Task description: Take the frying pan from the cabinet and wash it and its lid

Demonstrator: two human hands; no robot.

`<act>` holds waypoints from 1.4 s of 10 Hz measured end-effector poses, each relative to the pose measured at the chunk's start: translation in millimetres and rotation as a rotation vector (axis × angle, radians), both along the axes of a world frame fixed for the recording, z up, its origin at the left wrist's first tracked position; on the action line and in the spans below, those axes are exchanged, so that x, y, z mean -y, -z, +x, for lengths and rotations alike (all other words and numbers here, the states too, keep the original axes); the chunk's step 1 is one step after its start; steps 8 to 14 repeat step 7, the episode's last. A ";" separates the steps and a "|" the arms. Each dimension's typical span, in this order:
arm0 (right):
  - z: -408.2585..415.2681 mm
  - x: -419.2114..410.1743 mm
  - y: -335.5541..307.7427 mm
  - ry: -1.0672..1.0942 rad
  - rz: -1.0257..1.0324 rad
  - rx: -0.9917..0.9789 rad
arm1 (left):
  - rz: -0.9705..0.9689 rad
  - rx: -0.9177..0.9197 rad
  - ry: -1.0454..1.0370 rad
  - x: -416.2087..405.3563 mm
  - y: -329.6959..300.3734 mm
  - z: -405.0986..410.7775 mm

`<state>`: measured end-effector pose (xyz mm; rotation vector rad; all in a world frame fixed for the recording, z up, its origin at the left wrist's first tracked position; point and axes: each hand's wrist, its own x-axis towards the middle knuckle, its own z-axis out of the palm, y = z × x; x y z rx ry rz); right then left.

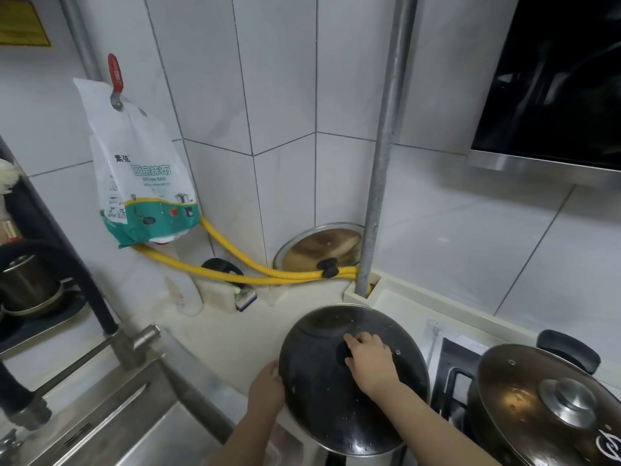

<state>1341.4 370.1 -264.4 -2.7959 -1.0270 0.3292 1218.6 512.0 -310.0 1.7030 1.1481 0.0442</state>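
A round glass lid (322, 395) with a steel rim covers the dark frying pan on the counter between sink and stove; the pan body is almost entirely hidden under it. My right hand (369, 363) is closed around the lid's black knob at its middle. My left hand (267, 390) presses against the left edge of the lid and pan rim, fingers curled there.
A steel sink (141, 428) with a faucet (134, 344) lies to the left. A second lidded pot (551, 405) sits on the stove at right. Another lid (322, 250) leans in the wall corner behind yellow hoses (268, 274). A rag bag (141, 176) hangs on the wall.
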 end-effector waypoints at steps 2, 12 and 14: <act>-11.5 6.2 4.7 0.016 0.007 -0.011 | 0.186 -0.069 0.185 10.1 -11.7 -14.6; -28.4 -2.4 -37.1 -0.158 -0.066 0.095 | 0.818 -0.440 0.554 26.6 -79.2 -22.1; -28.4 -2.4 -37.1 -0.158 -0.066 0.095 | 0.818 -0.440 0.554 26.6 -79.2 -22.1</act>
